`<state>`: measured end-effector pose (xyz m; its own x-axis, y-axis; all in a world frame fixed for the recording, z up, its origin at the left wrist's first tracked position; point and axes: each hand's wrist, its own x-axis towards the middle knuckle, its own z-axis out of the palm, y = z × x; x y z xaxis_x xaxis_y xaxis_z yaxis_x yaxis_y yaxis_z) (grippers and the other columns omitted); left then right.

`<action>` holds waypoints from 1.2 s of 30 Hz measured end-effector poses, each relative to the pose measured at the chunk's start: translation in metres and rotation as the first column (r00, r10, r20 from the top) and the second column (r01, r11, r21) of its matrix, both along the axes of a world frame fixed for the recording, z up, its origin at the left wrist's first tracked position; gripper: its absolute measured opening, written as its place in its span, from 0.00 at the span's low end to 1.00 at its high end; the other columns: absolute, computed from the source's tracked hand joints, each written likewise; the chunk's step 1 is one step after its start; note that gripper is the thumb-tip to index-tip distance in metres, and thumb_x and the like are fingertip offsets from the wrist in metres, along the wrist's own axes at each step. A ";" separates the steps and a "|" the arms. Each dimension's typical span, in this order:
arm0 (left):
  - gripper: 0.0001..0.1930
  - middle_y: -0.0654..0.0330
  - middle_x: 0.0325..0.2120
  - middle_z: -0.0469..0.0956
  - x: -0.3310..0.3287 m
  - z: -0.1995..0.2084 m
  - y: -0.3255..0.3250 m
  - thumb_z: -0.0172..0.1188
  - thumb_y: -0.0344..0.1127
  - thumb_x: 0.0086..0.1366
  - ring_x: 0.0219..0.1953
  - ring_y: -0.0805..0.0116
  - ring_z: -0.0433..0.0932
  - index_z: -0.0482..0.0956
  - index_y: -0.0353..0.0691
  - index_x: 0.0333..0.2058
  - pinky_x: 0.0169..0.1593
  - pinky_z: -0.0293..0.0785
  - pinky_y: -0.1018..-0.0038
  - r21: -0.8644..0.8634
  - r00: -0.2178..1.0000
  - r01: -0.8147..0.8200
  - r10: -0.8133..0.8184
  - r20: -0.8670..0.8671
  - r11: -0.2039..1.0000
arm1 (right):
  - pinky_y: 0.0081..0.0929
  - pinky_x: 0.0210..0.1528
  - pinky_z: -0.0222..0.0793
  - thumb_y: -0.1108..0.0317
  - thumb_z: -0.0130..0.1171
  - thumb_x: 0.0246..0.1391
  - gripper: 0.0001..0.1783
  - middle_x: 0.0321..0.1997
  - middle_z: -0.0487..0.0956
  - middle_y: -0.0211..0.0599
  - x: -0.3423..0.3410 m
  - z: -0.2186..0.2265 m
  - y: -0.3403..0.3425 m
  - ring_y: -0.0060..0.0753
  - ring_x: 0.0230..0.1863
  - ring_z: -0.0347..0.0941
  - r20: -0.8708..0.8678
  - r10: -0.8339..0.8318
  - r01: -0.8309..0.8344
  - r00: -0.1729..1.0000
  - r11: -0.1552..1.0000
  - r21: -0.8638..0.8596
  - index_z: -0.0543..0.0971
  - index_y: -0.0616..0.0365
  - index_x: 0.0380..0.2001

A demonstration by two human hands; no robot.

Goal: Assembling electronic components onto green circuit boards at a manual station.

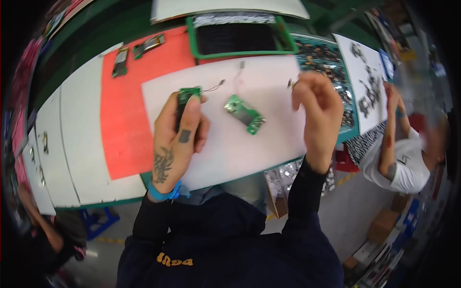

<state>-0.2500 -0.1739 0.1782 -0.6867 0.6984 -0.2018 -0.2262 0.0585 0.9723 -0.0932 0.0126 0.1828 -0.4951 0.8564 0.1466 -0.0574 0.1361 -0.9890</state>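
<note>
My left hand (178,127) is closed round a green circuit board (190,91), thumb on top, with thin wires ending in a small dark connector (221,83) sticking out to the right. A second circuit board (244,114), green with a grey block on it, lies on the white sheet (211,163) between my hands. From its top a thin pale wire runs to a small dark plug (242,65). My right hand (318,108) is raised at the sheet's right side, fingertips pinched on a tiny part (291,83), too blurred to name.
A green-rimmed tray (193,41) stands at the back. Two more boards (120,62) lie on the red sheet (120,139). To the right are a tray of small dark parts (319,55) and a white board with dark pieces (367,79), where a co-worker's hands (394,98) reach in.
</note>
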 end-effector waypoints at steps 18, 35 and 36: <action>0.23 0.66 0.16 0.68 0.003 0.000 0.000 0.40 0.51 0.83 0.17 0.81 0.59 0.76 0.36 0.47 0.22 0.54 0.84 0.142 0.995 0.090 -0.096 0.034 0.986 | 0.17 0.28 0.67 0.85 0.71 0.48 0.13 0.34 0.82 0.35 -0.048 -0.023 -0.098 0.24 0.28 0.72 -0.023 0.065 -0.054 0.998 0.944 0.326 0.87 0.64 0.39; 0.20 0.67 0.20 0.70 0.013 -0.001 0.015 0.44 0.49 0.82 0.21 0.82 0.62 0.76 0.37 0.46 0.23 0.56 0.86 0.149 0.991 0.123 -0.128 0.024 0.981 | 0.15 0.30 0.66 0.84 0.67 0.53 0.10 0.31 0.80 0.34 -0.036 -0.017 -0.083 0.20 0.27 0.72 -0.128 0.138 -0.148 0.982 0.986 -0.072 0.86 0.66 0.40; 0.19 0.67 0.21 0.70 0.013 -0.001 0.016 0.45 0.48 0.81 0.21 0.82 0.62 0.76 0.37 0.46 0.23 0.56 0.86 0.152 0.992 0.119 -0.125 0.028 0.981 | 0.15 0.31 0.66 0.84 0.67 0.53 0.10 0.31 0.80 0.33 -0.036 -0.017 -0.082 0.20 0.27 0.72 -0.135 0.143 -0.153 0.980 0.986 -0.063 0.86 0.66 0.40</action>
<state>-0.2372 -0.1580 0.1775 -0.5885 0.8007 -0.1120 -0.2624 -0.0582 0.9632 -0.1294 -0.0697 0.1655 -0.5980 0.7858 0.1579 -0.1999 0.0446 -0.9788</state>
